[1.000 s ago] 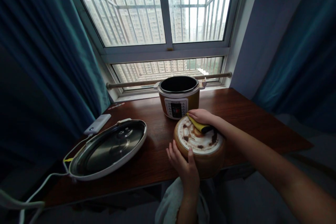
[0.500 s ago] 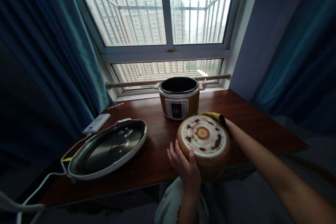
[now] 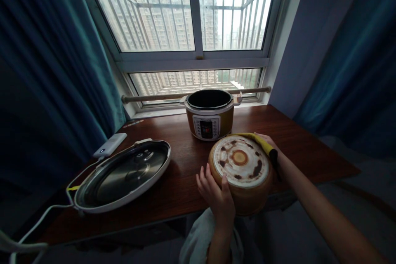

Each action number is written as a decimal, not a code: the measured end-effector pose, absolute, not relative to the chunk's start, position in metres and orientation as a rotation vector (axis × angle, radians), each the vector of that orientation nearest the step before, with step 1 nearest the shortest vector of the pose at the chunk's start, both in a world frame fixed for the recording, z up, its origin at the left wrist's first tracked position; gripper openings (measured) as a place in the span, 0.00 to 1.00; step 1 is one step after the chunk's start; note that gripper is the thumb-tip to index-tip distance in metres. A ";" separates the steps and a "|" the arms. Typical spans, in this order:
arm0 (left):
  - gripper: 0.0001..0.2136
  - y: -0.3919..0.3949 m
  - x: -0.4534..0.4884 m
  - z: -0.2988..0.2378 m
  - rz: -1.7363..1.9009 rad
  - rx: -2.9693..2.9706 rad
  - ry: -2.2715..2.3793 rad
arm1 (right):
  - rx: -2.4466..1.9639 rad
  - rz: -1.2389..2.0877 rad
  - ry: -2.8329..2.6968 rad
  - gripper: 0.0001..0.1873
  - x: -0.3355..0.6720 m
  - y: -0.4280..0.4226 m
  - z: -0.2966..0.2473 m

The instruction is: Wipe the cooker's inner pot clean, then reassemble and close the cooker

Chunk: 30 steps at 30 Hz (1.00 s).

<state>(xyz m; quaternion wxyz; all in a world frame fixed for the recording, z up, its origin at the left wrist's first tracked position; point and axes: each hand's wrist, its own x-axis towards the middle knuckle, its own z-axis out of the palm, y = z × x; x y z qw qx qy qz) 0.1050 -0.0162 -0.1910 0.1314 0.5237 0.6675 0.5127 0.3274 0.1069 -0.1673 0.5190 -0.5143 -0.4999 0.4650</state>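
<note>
An upturned inner pot (image 3: pixel 241 173) with a stained white base sits at the front edge of the wooden table (image 3: pixel 309 148). My left hand (image 3: pixel 216 196) grips its near left side. My right hand (image 3: pixel 269 142) presses a yellow cloth (image 3: pixel 258 140) against the pot's far right rim; most of that hand is hidden behind the cloth and pot.
A brown electric cooker body (image 3: pixel 209 114) stands open by the window. Its lid (image 3: pixel 122 175) lies upside down on the left, with a white power bank (image 3: pixel 110 145) and a cable (image 3: pixel 46 214) beside it. Dark curtains hang on both sides.
My right hand slid the yellow cloth off the pot's stained base to its far right rim. The left hand kept its hold on the pot.
</note>
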 end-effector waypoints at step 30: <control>0.22 -0.015 0.104 -0.190 1.515 1.480 1.906 | -1.241 0.916 -1.463 0.21 0.312 0.103 -0.146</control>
